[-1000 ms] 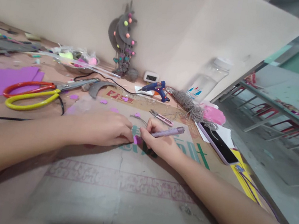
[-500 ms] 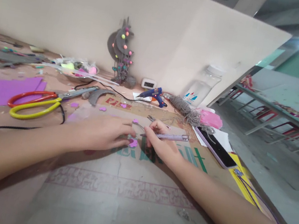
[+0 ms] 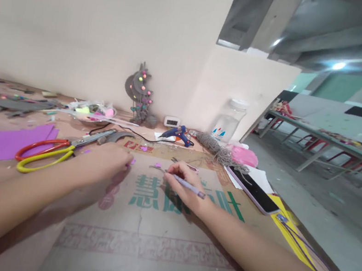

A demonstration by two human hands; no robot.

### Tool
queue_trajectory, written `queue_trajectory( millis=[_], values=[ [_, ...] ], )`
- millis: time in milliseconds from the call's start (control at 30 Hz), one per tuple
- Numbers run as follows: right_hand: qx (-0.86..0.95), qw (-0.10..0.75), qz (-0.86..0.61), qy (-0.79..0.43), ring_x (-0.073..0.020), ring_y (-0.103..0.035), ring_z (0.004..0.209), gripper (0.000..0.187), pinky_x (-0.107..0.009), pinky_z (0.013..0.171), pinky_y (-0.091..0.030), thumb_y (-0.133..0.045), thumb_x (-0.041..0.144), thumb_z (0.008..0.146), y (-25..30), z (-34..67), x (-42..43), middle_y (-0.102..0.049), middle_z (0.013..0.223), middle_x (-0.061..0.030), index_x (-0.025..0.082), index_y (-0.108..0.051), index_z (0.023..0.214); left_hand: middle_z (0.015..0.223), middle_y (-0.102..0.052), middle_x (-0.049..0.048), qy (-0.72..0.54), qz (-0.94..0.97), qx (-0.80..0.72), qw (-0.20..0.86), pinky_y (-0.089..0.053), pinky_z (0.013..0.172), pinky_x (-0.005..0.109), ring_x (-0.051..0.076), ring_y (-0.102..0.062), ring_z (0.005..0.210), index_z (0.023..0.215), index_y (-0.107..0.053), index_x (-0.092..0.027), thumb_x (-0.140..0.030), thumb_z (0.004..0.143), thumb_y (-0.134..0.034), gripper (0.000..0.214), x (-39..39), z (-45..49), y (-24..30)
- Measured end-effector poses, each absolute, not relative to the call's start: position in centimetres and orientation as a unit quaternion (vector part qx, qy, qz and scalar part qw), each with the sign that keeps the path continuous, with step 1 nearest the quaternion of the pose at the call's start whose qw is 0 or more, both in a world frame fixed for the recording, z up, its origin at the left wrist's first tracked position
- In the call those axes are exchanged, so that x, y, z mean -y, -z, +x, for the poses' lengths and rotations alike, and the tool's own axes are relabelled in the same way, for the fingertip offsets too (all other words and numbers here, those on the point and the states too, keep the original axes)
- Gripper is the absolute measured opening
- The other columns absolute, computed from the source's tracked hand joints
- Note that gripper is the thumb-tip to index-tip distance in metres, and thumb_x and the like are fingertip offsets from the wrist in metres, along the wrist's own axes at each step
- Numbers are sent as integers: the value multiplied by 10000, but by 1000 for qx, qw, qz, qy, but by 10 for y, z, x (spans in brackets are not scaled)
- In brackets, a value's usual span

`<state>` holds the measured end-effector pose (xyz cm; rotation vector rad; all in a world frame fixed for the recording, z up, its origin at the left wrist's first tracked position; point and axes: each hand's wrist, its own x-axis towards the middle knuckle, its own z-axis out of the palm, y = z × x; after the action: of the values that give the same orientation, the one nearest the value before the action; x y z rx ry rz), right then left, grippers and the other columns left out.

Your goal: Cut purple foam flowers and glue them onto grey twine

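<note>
My left hand (image 3: pixel 111 161) is over the brown printed sheet, fingers bent together, with a small purple cut-out piece (image 3: pixel 133 161) at the fingertips. Part of that piece is hidden by the fingers. My right hand (image 3: pixel 181 183) holds a pale purple pen (image 3: pixel 190 186), which slants back towards the wrist. Just left of the right fingertips is a thin, dark curved strip (image 3: pixel 157 167); whether the fingers grip it I cannot tell. Beyond it are another purple piece (image 3: pixel 158 164) and a similar one (image 3: pixel 144 148) farther back. Tweezers or small scissors (image 3: pixel 192 168) lie behind my right hand.
Scissors (image 3: pixel 45 153) with red and yellow handles overlap purple sheets (image 3: pixel 8 142) on the left. A blue glue gun (image 3: pixel 178 135), grey yarn (image 3: pixel 212 146), a clear bottle (image 3: pixel 228 123) and a small clock (image 3: pixel 171 121) stand or lie behind. A phone (image 3: pixel 252 190) is at right.
My left hand has moved left, away from my right hand, and the purple flower-shaped piece is gone from between them. The pen has tipped lower at its back end. The camera view has tilted up.
</note>
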<state>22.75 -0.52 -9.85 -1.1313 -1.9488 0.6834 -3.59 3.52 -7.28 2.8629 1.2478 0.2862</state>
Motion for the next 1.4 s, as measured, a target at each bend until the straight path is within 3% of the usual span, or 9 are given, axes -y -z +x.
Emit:
queue_trajectory(
  millis=[233,367,533,733,900,1000,1100,1167,1400],
  values=[
    [780,395,-435,-216,-176,-582,792,121,-297,721,-448,-530,268,861,86,239,2,-633,891,-45,198,-601,929,730,-673,96,-65,884,-458,-64,-390,593,305,228,-617,658,749,-673,-196,-228,807,-493,193,-40,-41,70],
    [771,391,-479,-152,-174,-545,721,123,-288,667,-409,-512,253,863,61,255,-10,-608,773,-29,182,-599,814,822,-693,84,-104,883,-456,-41,-422,638,299,235,-634,793,839,-686,-212,-271,850,-469,225,-18,-14,67],
    [815,298,-489,-96,-154,-510,663,209,-253,605,-337,-487,299,899,52,263,-14,-579,695,-7,183,-585,756,933,-694,82,-222,873,-431,44,-454,701,310,219,-629,831,1212,-570,-194,-439,861,-499,434,-14,14,53],
    [844,280,-450,-77,-111,-464,562,252,-224,560,-298,-520,333,908,46,242,13,-555,611,24,178,-583,720,713,-642,17,-326,818,-394,263,-435,604,241,150,-584,660,832,-650,-163,-499,876,-433,402,-18,40,34],
    [835,300,-450,-101,-120,-532,598,200,-223,567,-344,-524,335,909,43,241,16,-657,720,-3,181,-651,921,847,-657,40,-430,751,-385,321,-472,695,261,172,-612,773,913,-595,-171,-502,881,-404,384,-15,24,16],
    [824,294,-476,-87,-142,-576,657,208,-236,596,-376,-507,330,915,56,247,7,-682,774,-24,179,-646,944,671,-623,9,-304,783,-487,240,-445,601,255,176,-589,633,765,-589,-187,-513,841,-444,364,-29,-14,3],
    [841,269,-465,-69,-163,-605,730,221,-255,650,-409,-454,301,939,77,252,-3,-685,829,-48,172,-632,936,669,-639,21,-139,785,-583,157,-426,596,257,207,-601,671,687,-604,-193,-452,736,-555,267,-52,-56,3],
    [870,237,-430,-46,-175,-608,769,219,-270,690,-424,-448,294,941,90,254,-7,-679,858,-63,166,-625,932,631,-647,47,-60,753,-632,174,-416,546,268,225,-609,621,644,-602,-183,-419,703,-555,248,-67,-78,12],
    [890,214,-401,-25,-167,-607,769,200,-272,711,-438,-438,277,947,100,251,-4,-680,888,-62,178,-612,941,553,-601,38,-60,720,-671,165,-391,537,298,233,-568,528,647,-599,-193,-355,567,-661,192,-93,-103,41]
  ],
)
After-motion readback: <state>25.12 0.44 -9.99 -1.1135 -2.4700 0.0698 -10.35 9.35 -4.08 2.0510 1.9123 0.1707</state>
